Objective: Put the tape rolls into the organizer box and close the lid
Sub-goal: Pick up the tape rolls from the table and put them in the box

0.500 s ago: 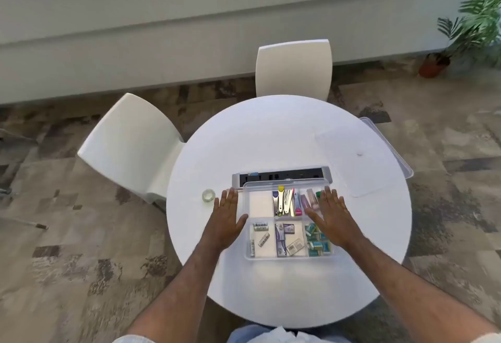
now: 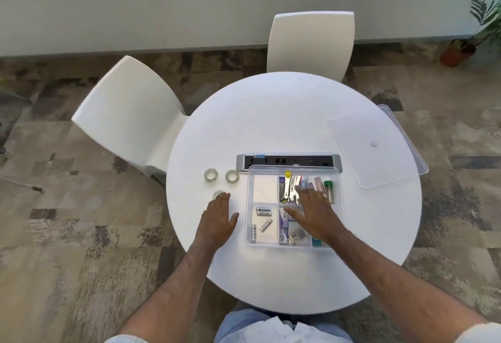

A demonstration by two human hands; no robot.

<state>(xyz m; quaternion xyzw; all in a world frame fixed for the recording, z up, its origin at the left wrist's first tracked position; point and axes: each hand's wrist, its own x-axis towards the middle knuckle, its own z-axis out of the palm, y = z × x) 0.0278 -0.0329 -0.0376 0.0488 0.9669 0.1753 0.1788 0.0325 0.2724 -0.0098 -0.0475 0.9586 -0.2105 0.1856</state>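
Observation:
Three clear tape rolls lie on the round white table left of the organizer box: one at the far left (image 2: pixel 211 174), one beside it (image 2: pixel 231 176), and a third (image 2: pixel 218 194) just under my left fingertips. My left hand (image 2: pixel 218 218) lies flat with fingers apart and holds nothing. The clear organizer box (image 2: pixel 294 169) stands open, its compartments holding batteries, clippers and small packs; the top-left compartment is bare. My right hand (image 2: pixel 315 214) is spread over the box's right half, holding nothing. The clear lid (image 2: pixel 371 150) lies at the table's right edge.
A grey power strip (image 2: pixel 288 160) lies just behind the box. Two white chairs (image 2: pixel 127 115) (image 2: pixel 311 41) stand at the table's left and far side. A potted plant (image 2: pixel 461 52) stands on the patterned floor at far right.
My left hand slid left off the box's side toward the nearest tape roll. My right hand moved inward over the box's compartments. Two more tape rolls are in sight now.

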